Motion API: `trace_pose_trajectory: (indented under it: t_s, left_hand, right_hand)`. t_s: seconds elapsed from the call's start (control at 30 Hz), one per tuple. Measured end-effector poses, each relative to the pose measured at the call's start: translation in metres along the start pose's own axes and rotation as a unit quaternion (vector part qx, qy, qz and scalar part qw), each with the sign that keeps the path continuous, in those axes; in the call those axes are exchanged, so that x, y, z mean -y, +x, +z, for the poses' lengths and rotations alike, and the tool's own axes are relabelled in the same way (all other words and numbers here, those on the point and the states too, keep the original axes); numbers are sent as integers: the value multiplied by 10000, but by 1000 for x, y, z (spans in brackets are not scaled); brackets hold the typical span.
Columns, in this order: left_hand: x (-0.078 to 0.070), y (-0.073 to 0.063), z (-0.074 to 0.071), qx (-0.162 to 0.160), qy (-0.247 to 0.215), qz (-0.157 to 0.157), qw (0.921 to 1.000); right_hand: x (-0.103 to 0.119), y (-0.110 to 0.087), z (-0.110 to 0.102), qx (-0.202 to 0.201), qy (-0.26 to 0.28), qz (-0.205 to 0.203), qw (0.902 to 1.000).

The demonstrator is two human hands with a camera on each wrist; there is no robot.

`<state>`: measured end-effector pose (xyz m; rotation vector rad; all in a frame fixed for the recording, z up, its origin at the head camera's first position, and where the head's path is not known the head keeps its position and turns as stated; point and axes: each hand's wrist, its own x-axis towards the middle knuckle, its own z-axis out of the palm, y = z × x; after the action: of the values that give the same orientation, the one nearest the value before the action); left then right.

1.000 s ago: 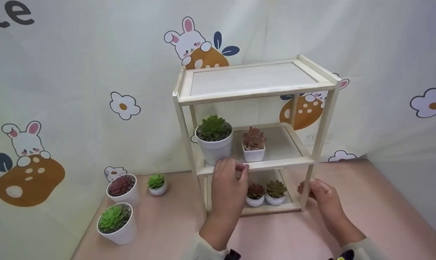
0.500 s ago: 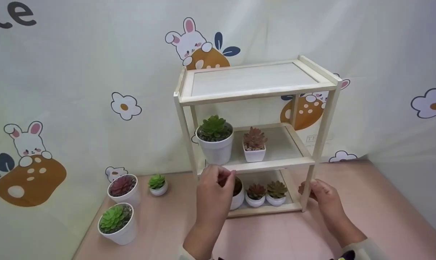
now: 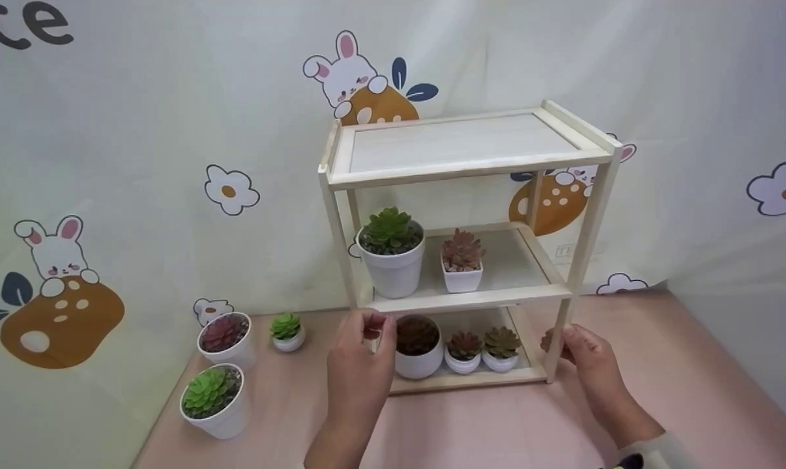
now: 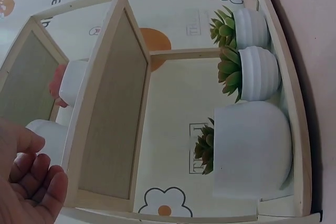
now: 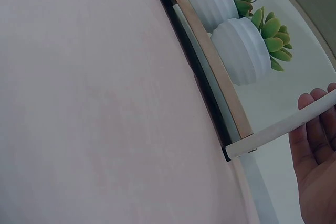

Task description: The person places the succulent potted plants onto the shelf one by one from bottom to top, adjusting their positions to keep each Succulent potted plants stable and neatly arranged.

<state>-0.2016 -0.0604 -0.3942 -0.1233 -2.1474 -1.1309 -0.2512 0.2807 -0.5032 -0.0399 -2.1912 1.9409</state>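
Observation:
A wooden shelf rack [image 3: 461, 299] stands on the table. My left hand [image 3: 360, 365] is by its front left post, fingers loosely curled and holding nothing; in the left wrist view the left hand [image 4: 31, 177] is in front of the middle tier. A larger white pot [image 3: 419, 366] with a dark reddish succulent sits on the bottom tier, left of two small potted succulents [image 3: 463, 361]. My right hand [image 3: 588, 355] grips the front right post, thumb in front, fingers behind. The middle tier holds a green potted succulent [image 3: 393, 273] and a pink succulent in a square pot [image 3: 463, 280].
On the table to the left stand a red potted succulent [image 3: 227, 352], a green potted succulent [image 3: 227, 417] and a tiny green one [image 3: 287, 339]. A printed cloth [image 3: 139, 130] hangs behind the rack. Pink tabletop [image 3: 484, 423] lies in front.
My left hand has moved left and down from the middle tier's front edge, uncovering the larger pot on the bottom tier. My right hand has stayed on the post.

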Motion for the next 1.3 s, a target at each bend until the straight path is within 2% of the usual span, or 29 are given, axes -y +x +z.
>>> trace_pose_trajectory:
  t_s: [0.2, 0.5, 0.8, 1.07, 1.3]
  left_hand:
    - [10, -1, -9, -28, 167, -103, 9998]
    - [34, -4, -20, -20, 429, -34, 9991]
    - [52, 0, -33, 18, 632, -452, 9970]
    - [73, 10, -53, -309, 697, -694, 9947]
    - [81, 11, -61, -411, 740, -951, 9919]
  right_hand:
    - [-1, 0, 0, 23, -53, 16, 10000]
    - [0, -1, 0, 36, -49, 78, 10000]
    - [-1, -1, -2, 64, -109, 111, 9999]
    - [-2, 0, -1, 78, -55, 32, 9999]
    - [-1, 0, 0, 52, -49, 10, 10000]
